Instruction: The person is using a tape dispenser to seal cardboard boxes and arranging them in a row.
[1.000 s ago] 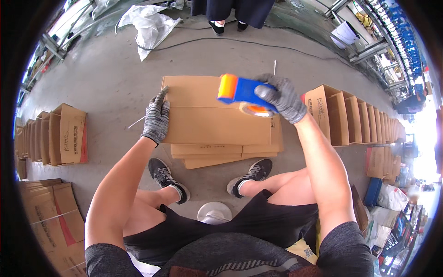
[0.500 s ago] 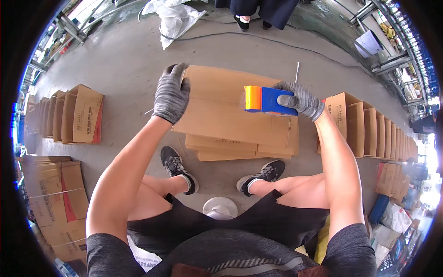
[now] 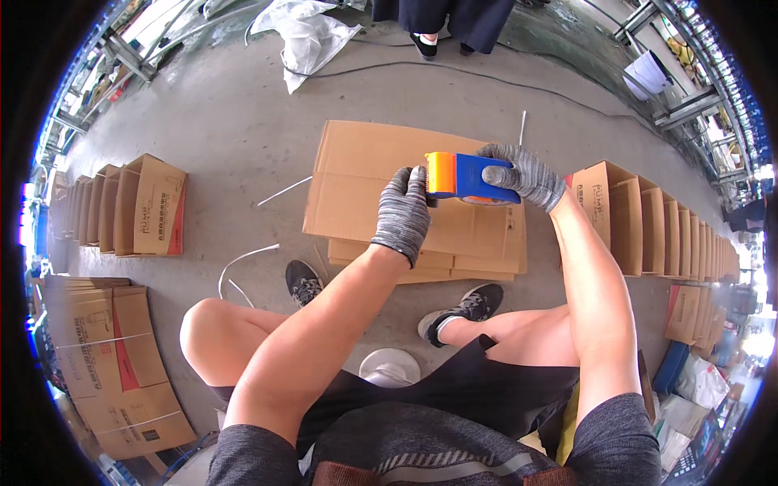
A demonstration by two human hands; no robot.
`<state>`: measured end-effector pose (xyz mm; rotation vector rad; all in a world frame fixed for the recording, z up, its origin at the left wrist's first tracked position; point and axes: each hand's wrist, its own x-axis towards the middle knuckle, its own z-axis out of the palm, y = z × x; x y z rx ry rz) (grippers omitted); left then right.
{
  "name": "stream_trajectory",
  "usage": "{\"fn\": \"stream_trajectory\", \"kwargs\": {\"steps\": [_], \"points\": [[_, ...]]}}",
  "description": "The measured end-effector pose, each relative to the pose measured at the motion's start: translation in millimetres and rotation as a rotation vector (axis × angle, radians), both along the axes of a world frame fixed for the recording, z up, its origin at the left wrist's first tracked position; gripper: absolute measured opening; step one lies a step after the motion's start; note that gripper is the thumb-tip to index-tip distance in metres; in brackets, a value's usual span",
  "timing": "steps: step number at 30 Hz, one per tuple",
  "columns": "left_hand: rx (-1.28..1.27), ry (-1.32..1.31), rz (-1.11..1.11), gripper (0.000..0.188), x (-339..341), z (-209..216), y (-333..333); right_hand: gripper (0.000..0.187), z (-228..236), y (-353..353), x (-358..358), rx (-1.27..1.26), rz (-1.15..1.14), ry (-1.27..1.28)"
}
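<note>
My right hand [image 3: 528, 175], in a grey knitted glove, grips a blue and orange tape dispenser [image 3: 476, 178] over a stack of flattened cardboard boxes [image 3: 344, 182]. At the dispenser's orange front end are the fingertips of my gloved left hand [image 3: 403, 212]. Its fingers are drawn together; whatever may be between them is too small to make out. The top box lies flat and slightly askew on those beneath, its near edge overhanging.
Rows of upright open cartons stand at left [image 3: 158, 206] and right [image 3: 624, 219]. Strapped flat boxes [image 3: 121, 373] lie at lower left. White strap pieces [image 3: 247, 253] litter the floor. Beyond a dark cable [image 3: 454, 69], another person's feet [image 3: 425, 44] show near a white plastic sheet [image 3: 304, 36].
My left hand has left the top box's left edge and moved right to the dispenser's front. My right hand and the dispenser have barely moved. My left knee has swung outward.
</note>
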<state>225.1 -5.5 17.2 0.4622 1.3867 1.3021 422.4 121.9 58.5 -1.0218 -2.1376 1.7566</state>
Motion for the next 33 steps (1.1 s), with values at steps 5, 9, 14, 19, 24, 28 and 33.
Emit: {"fn": "stream_trajectory", "kwargs": {"steps": [5,9,14,19,24,28,33], "points": [[0.095,0.863,0.107,0.033,-31,-14,1,0.064,15,1,-15,0.045,0.099,-0.087],[0.147,1.294,0.284,0.027,-138,-39,-1,0.065,20,0,-35,0.236,0.15,-0.195],[-0.061,0.32,0.418,0.029,-175,-19,-3,0.066,11,-9,-69,0.516,0.146,-0.28],[-0.166,0.398,0.258,0.029,-227,-101,-7,0.068,22,-13,-94,0.522,0.213,-0.338],[-0.532,0.288,-0.056,0.047,-183,-97,4,0.069,6,-8,-72,0.581,0.198,-0.407],[-0.283,1.098,-0.212,0.039,-295,-166,-32,0.068,21,-19,-117,0.534,0.241,-0.325],[0.321,0.665,-0.253,0.033,-169,-60,9,0.067,17,-11,-81,0.524,0.19,-0.403]]}}
